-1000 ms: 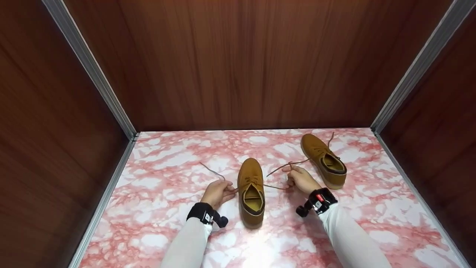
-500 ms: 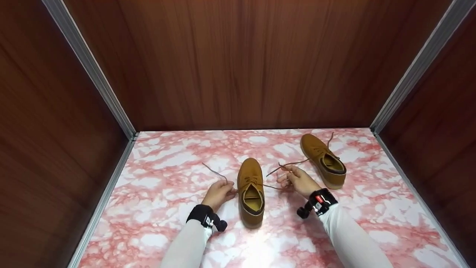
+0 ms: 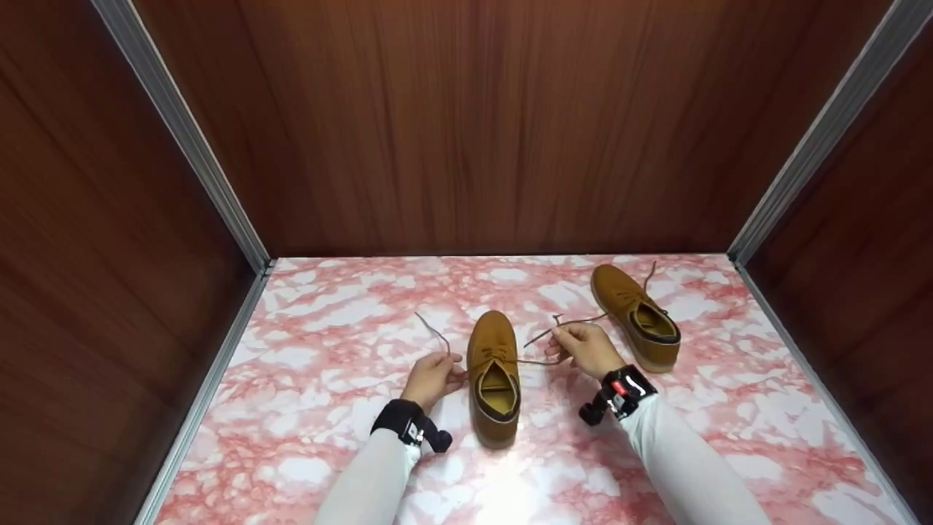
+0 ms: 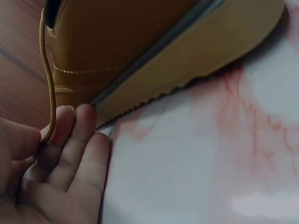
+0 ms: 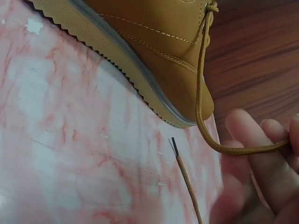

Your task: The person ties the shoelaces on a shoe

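A tan lace-up shoe [image 3: 493, 328] stands upright between my hands, toe pointing away. My left hand [image 3: 430, 380], beside the shoe's left side, pinches one shoelace between thumb and index finger; in the left wrist view this shoelace [image 4: 48, 79] hangs slack down to the pinch, the other fingers lying nearly straight by the sole. To the right, my right hand [image 3: 587, 351] pinches the opposite shoelace [image 3: 536, 362], which runs from the eyelets to the fingers. In the right wrist view, this shoelace [image 5: 200, 93] curves loosely over the fingers. Its short free end sticks up past the fingertips.
A matching tan shoe [image 3: 619, 288] stands at the back right, angled, its laces loose. One of its laces [image 3: 536, 338] reaches leftward behind my right hand. Dark wood-look panels [image 3: 466, 131] enclose the pink-and-white marbled surface [image 3: 328, 313] at the back and sides.
My right fingers spread and came together again farther along the lace, leaving less free end beyond them. My left hand moved slightly right, and its lace's free end swung right.
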`<act>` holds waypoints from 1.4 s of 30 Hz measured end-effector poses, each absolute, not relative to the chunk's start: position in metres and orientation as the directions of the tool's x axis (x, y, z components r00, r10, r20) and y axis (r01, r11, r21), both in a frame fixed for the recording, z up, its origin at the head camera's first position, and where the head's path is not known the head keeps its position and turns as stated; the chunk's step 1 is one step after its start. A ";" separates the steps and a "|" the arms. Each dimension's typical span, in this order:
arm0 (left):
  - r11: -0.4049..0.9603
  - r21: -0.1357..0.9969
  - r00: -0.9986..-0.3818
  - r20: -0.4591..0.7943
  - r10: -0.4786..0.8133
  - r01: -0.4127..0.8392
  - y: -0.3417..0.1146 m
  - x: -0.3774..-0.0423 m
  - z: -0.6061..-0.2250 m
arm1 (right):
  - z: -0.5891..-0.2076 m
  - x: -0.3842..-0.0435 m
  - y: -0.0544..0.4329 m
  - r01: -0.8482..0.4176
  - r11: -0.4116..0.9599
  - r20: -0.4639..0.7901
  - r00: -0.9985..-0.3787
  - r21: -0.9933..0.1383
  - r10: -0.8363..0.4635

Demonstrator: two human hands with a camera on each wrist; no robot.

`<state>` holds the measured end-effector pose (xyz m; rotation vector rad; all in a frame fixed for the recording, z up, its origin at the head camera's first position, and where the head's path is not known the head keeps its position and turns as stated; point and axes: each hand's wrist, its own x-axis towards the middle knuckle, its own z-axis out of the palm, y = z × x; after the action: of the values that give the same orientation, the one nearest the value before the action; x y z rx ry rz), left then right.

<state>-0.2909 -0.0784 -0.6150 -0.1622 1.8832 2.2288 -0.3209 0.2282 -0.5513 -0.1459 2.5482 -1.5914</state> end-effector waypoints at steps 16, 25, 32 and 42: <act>0.141 0.969 -0.979 -0.202 -0.026 -0.204 -0.065 -0.296 -0.577 | -0.531 -0.328 0.224 0.107 0.305 -0.147 -0.983 -0.946 -0.111; 0.322 0.942 -0.996 -0.091 -0.023 -0.093 -0.061 -0.295 -0.572 | -0.528 -0.333 0.225 0.062 0.334 -0.117 -0.982 -0.941 -0.148; 0.370 0.929 -0.998 0.005 -0.061 -0.018 -0.061 -0.298 -0.572 | -0.530 -0.335 0.226 0.049 0.394 -0.101 -0.988 -0.918 -0.112; 0.235 0.968 -0.996 -0.080 -0.040 -0.087 -0.060 -0.300 -0.574 | -0.527 -0.339 0.227 0.029 0.458 -0.070 -0.995 -0.888 -0.074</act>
<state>-0.3004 -0.0599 -0.5737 -0.1257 2.4383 1.9152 -0.3392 0.2274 -0.5269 -0.0410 2.5967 -1.5850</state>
